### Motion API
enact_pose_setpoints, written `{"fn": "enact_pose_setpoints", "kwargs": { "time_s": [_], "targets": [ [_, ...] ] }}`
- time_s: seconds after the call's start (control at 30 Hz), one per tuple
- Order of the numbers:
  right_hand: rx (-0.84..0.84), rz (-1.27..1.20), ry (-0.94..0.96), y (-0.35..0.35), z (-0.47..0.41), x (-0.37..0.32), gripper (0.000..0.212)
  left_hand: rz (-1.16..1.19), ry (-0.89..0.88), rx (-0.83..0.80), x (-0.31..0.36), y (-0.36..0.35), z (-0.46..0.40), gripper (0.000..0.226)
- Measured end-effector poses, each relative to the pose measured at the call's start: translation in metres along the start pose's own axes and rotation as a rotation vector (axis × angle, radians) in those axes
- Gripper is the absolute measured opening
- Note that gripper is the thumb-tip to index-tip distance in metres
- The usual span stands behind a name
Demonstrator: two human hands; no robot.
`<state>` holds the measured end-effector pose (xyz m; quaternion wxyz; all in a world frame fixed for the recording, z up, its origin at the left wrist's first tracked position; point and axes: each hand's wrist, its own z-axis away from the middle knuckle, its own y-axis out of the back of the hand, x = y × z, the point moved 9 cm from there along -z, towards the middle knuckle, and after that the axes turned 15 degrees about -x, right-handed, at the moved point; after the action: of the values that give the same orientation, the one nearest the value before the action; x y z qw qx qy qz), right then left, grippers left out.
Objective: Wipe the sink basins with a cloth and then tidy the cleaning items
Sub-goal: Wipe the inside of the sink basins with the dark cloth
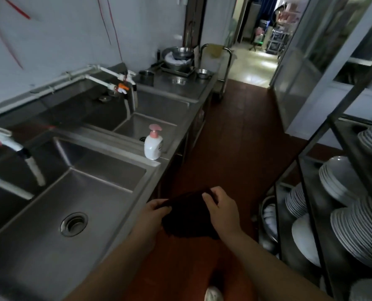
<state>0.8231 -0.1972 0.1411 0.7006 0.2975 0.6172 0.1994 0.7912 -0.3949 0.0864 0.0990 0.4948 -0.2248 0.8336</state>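
Cloth (189, 216) edges hidden under both hands

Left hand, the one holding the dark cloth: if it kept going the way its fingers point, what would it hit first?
The left hand points rightward into the dark cloth it grips; straight beyond that it would probably meet the right hand holding the other side.

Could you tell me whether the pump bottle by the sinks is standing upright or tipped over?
Upright: the pump bottle stands on its base on the sink rim, pink pump on top.
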Motion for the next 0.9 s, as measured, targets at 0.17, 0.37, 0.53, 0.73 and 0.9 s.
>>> {"fn": "enact_pose_setpoints", "kwargs": {
  "time_s": [0.17, 0.37, 0.53, 0.73, 0.9],
  "targets": [
    [-0.075, -0.03, 0.03, 0.064, -0.097, 0.051, 0.014, 0.004, -0.014, 0.081, 0.039, -0.057, -0.089, 0.012],
    [-0.128, -0.033, 0.076, 0.136, -0.203, 0.081, 0.015, 0.005, -0.011, 0.114, 0.088, -0.109, -0.184, 0.01],
    [-0.17, -0.064, 0.082, 0.145, -0.286, 0.106, 0.015, 0.037, -0.02, 0.192, 0.114, -0.109, -0.258, 0.012],
    [-0.208, -0.009, 0.064, 0.145, -0.42, 0.123, 0.014, -0.112, -0.087, 0.27, 0.168, -0.079, -0.375, 0.012],
    [-0.206, -0.066, 0.02, 0.154, -0.548, 0.116, 0.011, -0.227, -0.128, 0.276, 0.235, -0.041, -0.485, 0.018]
  ]
}}
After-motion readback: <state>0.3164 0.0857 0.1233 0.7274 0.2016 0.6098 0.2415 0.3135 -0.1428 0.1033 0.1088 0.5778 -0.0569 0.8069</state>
